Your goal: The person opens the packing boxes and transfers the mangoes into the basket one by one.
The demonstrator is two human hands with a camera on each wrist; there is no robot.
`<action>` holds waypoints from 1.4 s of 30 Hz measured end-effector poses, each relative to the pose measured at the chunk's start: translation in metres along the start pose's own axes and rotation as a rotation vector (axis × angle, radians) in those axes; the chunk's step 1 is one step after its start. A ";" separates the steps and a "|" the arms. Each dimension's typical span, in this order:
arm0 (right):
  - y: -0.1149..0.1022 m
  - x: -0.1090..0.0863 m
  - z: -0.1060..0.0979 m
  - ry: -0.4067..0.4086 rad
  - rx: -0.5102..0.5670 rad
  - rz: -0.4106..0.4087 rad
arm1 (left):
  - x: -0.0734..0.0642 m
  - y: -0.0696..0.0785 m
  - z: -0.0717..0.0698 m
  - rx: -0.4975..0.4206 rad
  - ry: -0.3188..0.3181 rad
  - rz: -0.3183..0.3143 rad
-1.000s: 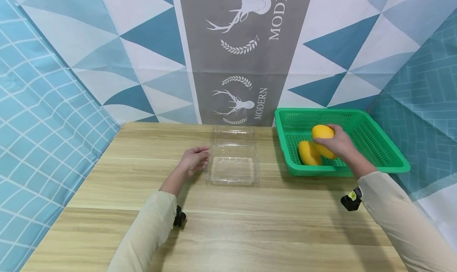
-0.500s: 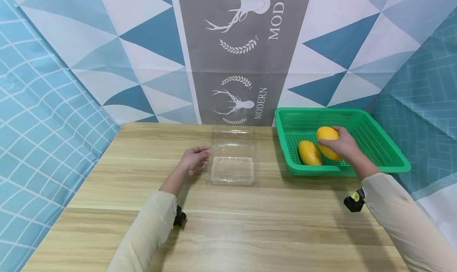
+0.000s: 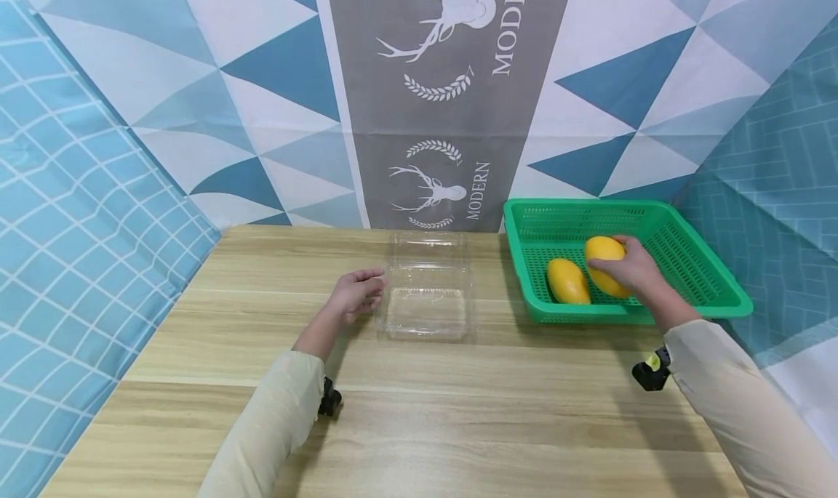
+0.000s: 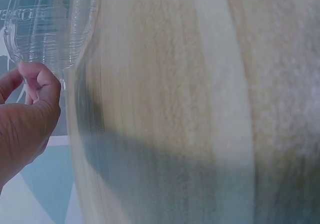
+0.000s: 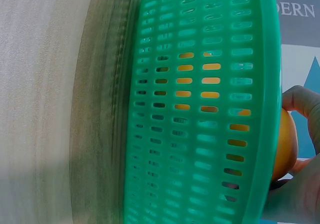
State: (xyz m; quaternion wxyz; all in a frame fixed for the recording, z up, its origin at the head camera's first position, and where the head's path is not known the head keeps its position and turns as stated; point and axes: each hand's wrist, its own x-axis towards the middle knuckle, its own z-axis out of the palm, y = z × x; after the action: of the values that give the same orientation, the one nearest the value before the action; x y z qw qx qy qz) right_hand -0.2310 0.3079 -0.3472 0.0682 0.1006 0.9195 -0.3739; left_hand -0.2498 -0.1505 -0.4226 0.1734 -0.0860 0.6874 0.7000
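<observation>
My right hand [image 3: 636, 269] grips a yellow mango [image 3: 605, 252] over the green basket, thumb on the near side and fingers behind it. A second mango [image 3: 567, 280] lies on the basket floor to its left. In the right wrist view the held mango [image 5: 286, 143] shows above the basket rim, partly hidden by the basket wall. My left hand [image 3: 357, 293] is at the left edge of a clear plastic clamshell box [image 3: 428, 312], which lies with its lid open toward the wall. The left wrist view shows thumb and forefinger pinching the corner of the box [image 4: 47, 29].
The green perforated basket [image 3: 537, 310] stands at the back right of the wooden table [image 3: 458, 418], near the patterned wall cloth [image 3: 425, 105]. Blue tile-patterned cloths hang at the left and right sides. A small black camera is on each wrist.
My right hand has shifted a little to the right and slightly nearer with its mango, away from the other mango. The left hand and the box have stayed put.
</observation>
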 end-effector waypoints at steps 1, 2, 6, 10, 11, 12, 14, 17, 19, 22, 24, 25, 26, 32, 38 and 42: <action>0.001 0.000 0.000 0.000 -0.001 -0.001 | -0.003 0.002 0.001 0.002 -0.007 -0.002; 0.002 0.000 0.001 -0.001 -0.002 -0.001 | -0.006 0.005 0.001 0.003 -0.012 -0.004; 0.006 0.001 0.001 -0.005 -0.004 0.006 | -0.009 0.007 0.002 0.008 -0.023 0.000; 0.008 0.002 0.002 -0.006 -0.007 0.017 | -0.004 0.002 0.001 0.004 -0.004 -0.001; 0.009 0.002 0.002 -0.007 -0.006 0.017 | -0.002 0.001 0.000 0.005 0.000 0.002; 0.010 0.002 0.002 -0.009 -0.005 0.016 | 0.000 -0.001 0.000 0.007 0.004 0.005; 0.012 0.003 0.003 -0.013 -0.004 0.016 | 0.002 -0.004 -0.001 0.011 0.009 0.012; 0.015 0.005 0.004 -0.014 -0.002 0.018 | 0.004 -0.006 -0.002 0.015 0.011 0.018; 0.016 0.006 0.005 -0.011 -0.001 0.020 | 0.005 -0.007 -0.001 0.013 0.015 0.016; 0.017 0.007 0.006 -0.009 0.001 0.026 | 0.005 -0.006 -0.001 0.014 0.019 0.013; 0.017 0.008 0.006 -0.010 0.004 0.030 | 0.005 -0.006 -0.001 0.019 0.017 0.014; 0.017 0.009 0.005 -0.011 0.005 0.033 | 0.005 -0.006 0.000 0.022 0.016 0.015; 0.017 0.009 0.005 -0.012 0.007 0.036 | 0.005 -0.006 0.000 0.023 0.016 0.015; 0.019 0.011 0.004 -0.011 0.019 0.056 | 0.005 -0.005 0.000 0.017 0.020 0.010; 0.022 0.013 0.003 -0.011 0.015 0.074 | 0.005 -0.005 0.000 0.014 0.019 0.005; 0.023 0.014 0.000 -0.021 0.012 0.092 | 0.005 -0.005 0.000 0.019 0.019 0.004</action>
State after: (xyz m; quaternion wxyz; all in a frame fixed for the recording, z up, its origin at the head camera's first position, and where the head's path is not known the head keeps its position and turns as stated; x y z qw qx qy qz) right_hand -0.2390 0.3252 -0.3656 0.0943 0.1392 0.9108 -0.3770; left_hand -0.2528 -0.1503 -0.4289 0.1660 -0.0896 0.6960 0.6928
